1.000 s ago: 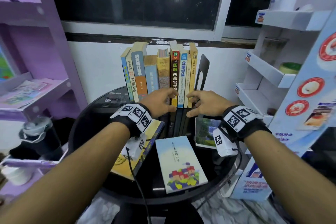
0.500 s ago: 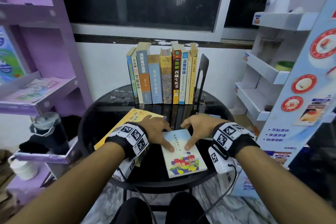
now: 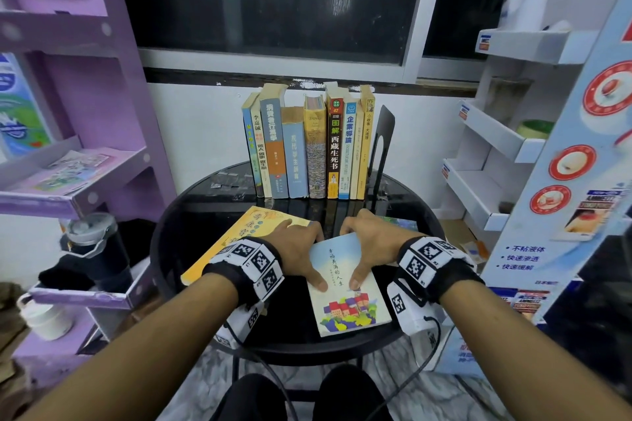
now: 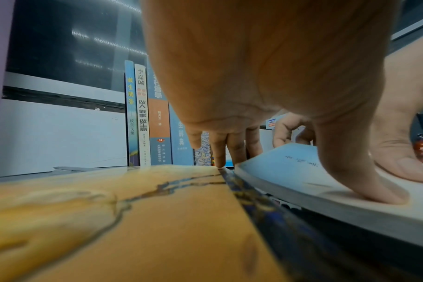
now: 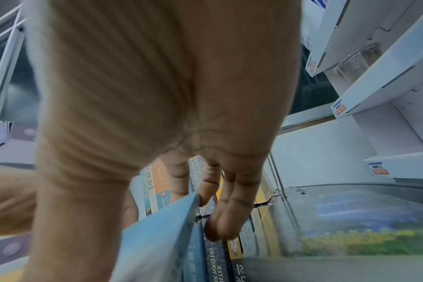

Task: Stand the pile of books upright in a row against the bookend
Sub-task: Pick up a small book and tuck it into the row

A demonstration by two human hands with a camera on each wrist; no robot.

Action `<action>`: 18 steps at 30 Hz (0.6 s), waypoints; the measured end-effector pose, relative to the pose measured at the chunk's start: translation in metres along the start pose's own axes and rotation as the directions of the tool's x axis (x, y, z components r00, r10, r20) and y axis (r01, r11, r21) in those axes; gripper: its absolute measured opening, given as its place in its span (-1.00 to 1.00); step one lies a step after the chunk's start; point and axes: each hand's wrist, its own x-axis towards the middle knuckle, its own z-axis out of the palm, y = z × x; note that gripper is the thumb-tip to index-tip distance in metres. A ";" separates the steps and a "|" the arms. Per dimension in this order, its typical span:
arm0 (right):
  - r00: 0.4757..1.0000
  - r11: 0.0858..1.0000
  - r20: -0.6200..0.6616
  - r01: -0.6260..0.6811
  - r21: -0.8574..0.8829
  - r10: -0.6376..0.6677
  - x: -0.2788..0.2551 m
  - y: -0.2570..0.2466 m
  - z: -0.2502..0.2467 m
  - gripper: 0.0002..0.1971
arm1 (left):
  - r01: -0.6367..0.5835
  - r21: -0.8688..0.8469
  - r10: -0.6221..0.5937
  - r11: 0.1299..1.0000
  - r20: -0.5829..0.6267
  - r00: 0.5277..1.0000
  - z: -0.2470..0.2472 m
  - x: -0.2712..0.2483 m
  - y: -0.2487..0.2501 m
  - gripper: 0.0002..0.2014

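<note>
Several books stand upright in a row (image 3: 307, 147) at the back of the round black table (image 3: 205, 205), the rightmost leaning on the black metal bookend (image 3: 383, 143). A light blue book (image 3: 349, 290) lies flat near the front edge. My left hand (image 3: 304, 249) and right hand (image 3: 362, 249) both grip its far end. The thumbs press on the cover and the fingers curl over the far edge. The left wrist view shows the left thumb (image 4: 365, 190) on the cover. A yellow book (image 3: 239, 236) lies flat under my left wrist. A green landscape book (image 3: 400, 224) lies right of my right hand.
A purple shelf unit (image 3: 85, 164) stands close on the left with a black bottle (image 3: 92, 243) on its lower ledge. A white display rack (image 3: 496, 147) stands on the right. The white wall and a dark window lie behind the row.
Both hands have drawn back from the upright row to the flat light blue book. Since half a second ago the fingers have curled over its far edge, thumbs on the cover.
</note>
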 end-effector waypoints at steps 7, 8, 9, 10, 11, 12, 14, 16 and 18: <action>0.998 0.974 -0.036 0.061 0.219 -0.055 -0.010 0.003 -0.007 -0.21 | -0.045 -0.253 0.023 0.966 -0.091 0.996 -0.005 -0.003 -0.004 -0.26; 0.997 0.973 -0.057 0.068 0.221 -0.057 -0.011 0.003 -0.010 -0.21 | -0.054 -0.288 0.021 0.956 -0.115 0.993 -0.006 -0.002 -0.006 -0.27; 0.995 0.972 -0.081 0.076 0.223 -0.059 -0.012 0.003 -0.012 -0.21 | -0.068 -0.318 0.023 0.946 -0.143 0.989 -0.007 -0.001 -0.006 -0.27; 0.993 0.969 -0.101 0.081 0.235 -0.058 -0.013 0.003 -0.015 -0.21 | -0.086 -0.348 0.026 0.933 -0.174 0.984 -0.009 -0.001 -0.007 -0.28; 0.991 0.963 -0.121 0.091 0.253 -0.062 -0.014 0.004 -0.017 -0.21 | -0.104 -0.380 0.026 0.919 -0.204 0.979 -0.012 0.000 -0.007 -0.29; 0.988 0.957 -0.139 0.100 0.274 -0.064 -0.014 0.004 -0.019 -0.21 | -0.120 -0.411 0.023 0.904 -0.234 0.972 -0.014 0.001 -0.006 -0.30; 0.983 0.944 -0.174 0.112 0.310 -0.060 -0.013 0.006 -0.024 -0.21 | -0.145 -0.470 0.001 0.871 -0.293 0.956 -0.018 0.004 -0.006 -0.32; 0.976 0.932 -0.211 0.127 0.338 -0.056 -0.012 0.008 -0.029 -0.22 | -0.173 -0.521 -0.024 0.836 -0.350 0.936 -0.024 0.008 -0.004 -0.35; 0.967 0.922 -0.250 0.141 0.360 -0.050 -0.011 0.009 -0.036 -0.24 | -0.207 -0.570 -0.037 0.795 -0.387 0.921 -0.031 0.012 -0.004 -0.38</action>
